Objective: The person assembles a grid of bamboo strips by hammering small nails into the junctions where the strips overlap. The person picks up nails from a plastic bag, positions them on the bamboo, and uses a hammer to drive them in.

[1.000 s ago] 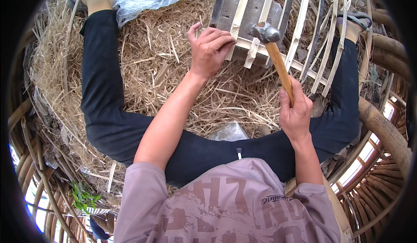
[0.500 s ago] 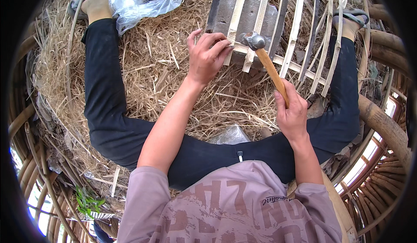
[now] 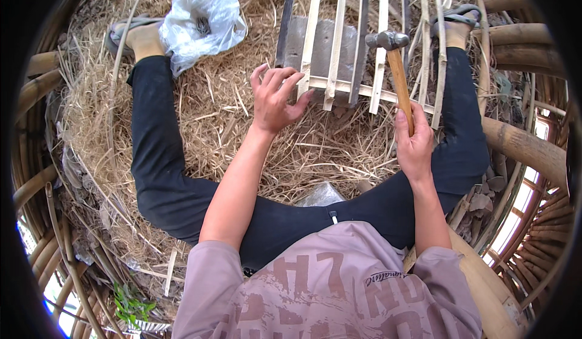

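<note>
Dry, straw-coloured shavings (image 3: 212, 105) cover the ground, with thick bamboo poles (image 3: 527, 151) along the right side. Two legs in dark trousers (image 3: 156, 139) extend forward, one on each side of the work area.

Slat frame (image 3: 333, 66): located ahead of the person, between the legs, right of centre. Light and dark strips run lengthwise; one light crosspiece (image 3: 343, 86) lies across them near their closer ends. Several strips project past the crosspiece toward the person. A grey block (image 3: 324, 42) sits beneath the left part of the frame.

Right hand (image 3: 415, 142): fingers clamped around the wooden handle of the hammer (image 3: 398, 75). The handle points forward, and the metal head appears over a light strip; contact between the two cannot be determined.

Left hand (image 3: 276, 102): fingers curved and apart, thumb separated from the index finger. Position is at the left end of the crosspiece; whether the fingertips touch the wood cannot be determined.

Clear plastic bag (image 3: 221, 11): located forward left, beside the left foot (image 3: 147, 40). Dark, thin pieces (image 3: 202, 26) show at its middle.
</note>
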`<state>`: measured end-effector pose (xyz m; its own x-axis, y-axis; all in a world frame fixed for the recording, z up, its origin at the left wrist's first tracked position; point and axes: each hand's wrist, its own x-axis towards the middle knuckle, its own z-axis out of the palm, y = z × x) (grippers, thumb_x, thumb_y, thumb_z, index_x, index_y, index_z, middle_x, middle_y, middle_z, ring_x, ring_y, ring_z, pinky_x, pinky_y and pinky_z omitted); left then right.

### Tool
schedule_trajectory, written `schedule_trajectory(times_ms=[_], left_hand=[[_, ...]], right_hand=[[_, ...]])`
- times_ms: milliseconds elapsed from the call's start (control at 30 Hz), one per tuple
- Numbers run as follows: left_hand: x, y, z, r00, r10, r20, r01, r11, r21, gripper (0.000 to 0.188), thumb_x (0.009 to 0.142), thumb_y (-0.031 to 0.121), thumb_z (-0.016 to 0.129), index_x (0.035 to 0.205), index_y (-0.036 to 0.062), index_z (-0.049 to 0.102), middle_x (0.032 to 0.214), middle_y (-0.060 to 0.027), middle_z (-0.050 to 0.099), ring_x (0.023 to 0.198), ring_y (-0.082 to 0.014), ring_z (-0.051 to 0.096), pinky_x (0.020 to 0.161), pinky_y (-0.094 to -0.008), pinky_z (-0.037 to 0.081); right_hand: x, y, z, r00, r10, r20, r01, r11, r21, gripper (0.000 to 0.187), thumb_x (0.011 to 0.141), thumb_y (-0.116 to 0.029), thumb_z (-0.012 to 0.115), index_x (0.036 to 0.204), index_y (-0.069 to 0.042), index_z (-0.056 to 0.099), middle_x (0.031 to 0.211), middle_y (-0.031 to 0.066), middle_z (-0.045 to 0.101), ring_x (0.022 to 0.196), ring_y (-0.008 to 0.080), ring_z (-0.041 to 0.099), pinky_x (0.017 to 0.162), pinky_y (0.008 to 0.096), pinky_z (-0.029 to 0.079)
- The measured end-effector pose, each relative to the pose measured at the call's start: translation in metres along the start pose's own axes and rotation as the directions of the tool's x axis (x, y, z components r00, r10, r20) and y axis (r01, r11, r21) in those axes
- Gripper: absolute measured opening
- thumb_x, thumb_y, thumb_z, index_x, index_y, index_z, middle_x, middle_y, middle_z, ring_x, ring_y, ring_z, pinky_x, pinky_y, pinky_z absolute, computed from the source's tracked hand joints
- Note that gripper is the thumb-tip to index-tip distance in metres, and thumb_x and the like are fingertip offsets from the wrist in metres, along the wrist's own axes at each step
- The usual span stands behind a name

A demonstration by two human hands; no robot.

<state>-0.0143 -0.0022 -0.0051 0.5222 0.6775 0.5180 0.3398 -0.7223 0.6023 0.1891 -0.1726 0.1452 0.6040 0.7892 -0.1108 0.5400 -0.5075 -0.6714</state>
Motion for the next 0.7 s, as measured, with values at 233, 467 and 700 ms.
schedule_trajectory(times_ms=[233, 467, 700], left_hand=[[0.013, 0.017, -0.043, 0.981, 0.008, -0.193, -0.005, 1.000, 0.018, 0.028, 0.088, 0.026, 0.070, 0.111, 0.0090, 0.068, 0.108, -0.0059, 0.069, 0.103, -0.0216, 0.064, 0.107, -0.0457, 0.033], [0.033, 0.065, -0.111, 0.944, -0.201, -0.261, 0.159, 0.972, -0.175, 0.020, 0.095, 0.014, 0.063, 0.110, 0.0020, 0.069, 0.100, -0.0105, 0.071, 0.091, -0.0215, 0.066, 0.089, -0.0398, 0.045], [-0.019, 0.035, -0.108, 0.872, -0.484, -0.070, 0.435, 0.833, -0.341, 0.031, 0.093, 0.015, 0.066, 0.119, -0.0026, 0.066, 0.101, -0.0137, 0.071, 0.081, -0.0221, 0.068, 0.073, -0.0335, 0.054]], right_hand=[[-0.046, -0.007, -0.045, 0.986, 0.070, -0.150, -0.042, 0.983, 0.179, 0.025, 0.103, -0.025, 0.058, 0.110, -0.001, 0.062, 0.067, -0.0014, 0.055, 0.056, 0.0061, 0.049, 0.051, 0.0271, 0.040], [-0.107, -0.036, -0.074, 0.972, 0.091, -0.218, 0.008, 0.909, 0.416, 0.017, 0.106, -0.021, 0.054, 0.106, -0.004, 0.056, 0.069, -0.0049, 0.048, 0.055, 0.0007, 0.042, 0.047, 0.0195, 0.035], [-0.137, -0.029, -0.041, 0.975, 0.193, 0.112, -0.219, 0.744, 0.631, 0.014, 0.105, -0.019, 0.054, 0.111, -0.007, 0.056, 0.071, -0.0064, 0.048, 0.053, -0.0001, 0.042, 0.042, 0.0178, 0.033]])
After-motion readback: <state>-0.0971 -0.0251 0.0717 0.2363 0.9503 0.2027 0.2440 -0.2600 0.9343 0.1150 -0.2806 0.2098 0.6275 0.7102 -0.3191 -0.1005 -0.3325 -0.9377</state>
